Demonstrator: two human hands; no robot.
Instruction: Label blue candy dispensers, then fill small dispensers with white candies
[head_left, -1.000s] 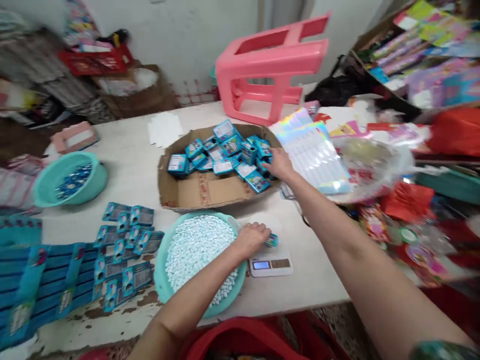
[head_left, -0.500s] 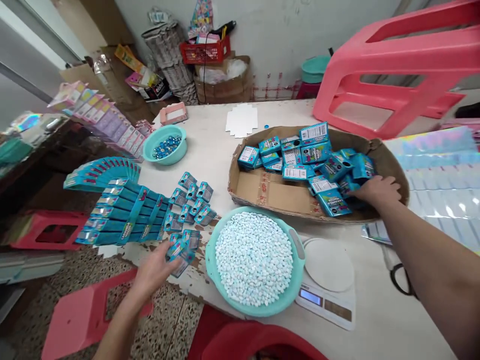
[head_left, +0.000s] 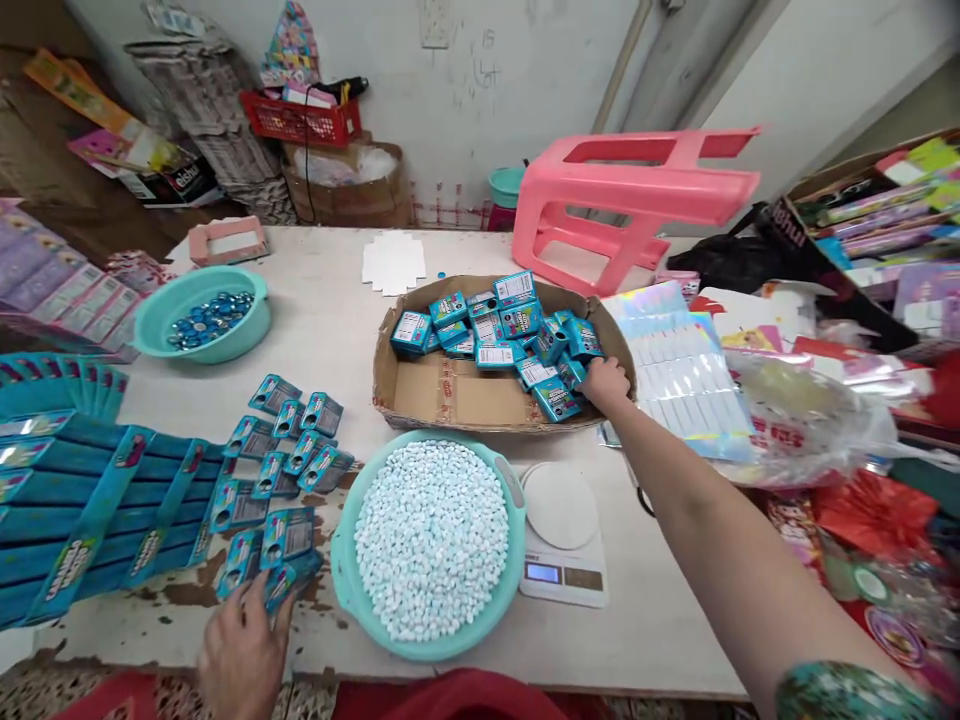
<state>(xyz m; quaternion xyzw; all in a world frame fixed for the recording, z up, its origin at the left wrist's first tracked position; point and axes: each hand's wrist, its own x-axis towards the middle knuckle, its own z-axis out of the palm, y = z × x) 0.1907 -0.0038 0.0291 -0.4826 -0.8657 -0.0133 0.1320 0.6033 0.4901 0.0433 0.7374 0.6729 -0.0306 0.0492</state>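
My left hand [head_left: 246, 640] rests at the table's front left, its fingers closed on a small blue box [head_left: 291, 578] beside a group of similar boxes [head_left: 306, 450]. At the right end of a cardboard tray [head_left: 420, 395], my right hand [head_left: 606, 385] touches the blue boxes heaped there; its fingertips are partly hidden and I cannot make out what they hold. Between my arms stands a turquoise basin [head_left: 341, 555] full of pale blue and white pieces [head_left: 431, 540]. To its right sits a white scale [head_left: 562, 530] with a lit display.
Stacked blue boxes [head_left: 97, 510] fill the left side. Behind them is a turquoise bowl [head_left: 259, 315] of shiny blue pieces. A pink stool [head_left: 622, 180] lies at the back, with iridescent sheets [head_left: 682, 380] and plastic-wrapped items [head_left: 810, 410] to the right.
The view has swung to the right, showing more of the right side. My left hand has shifted onto a box nearer the table's front edge. My right hand stays at the tray's right end.
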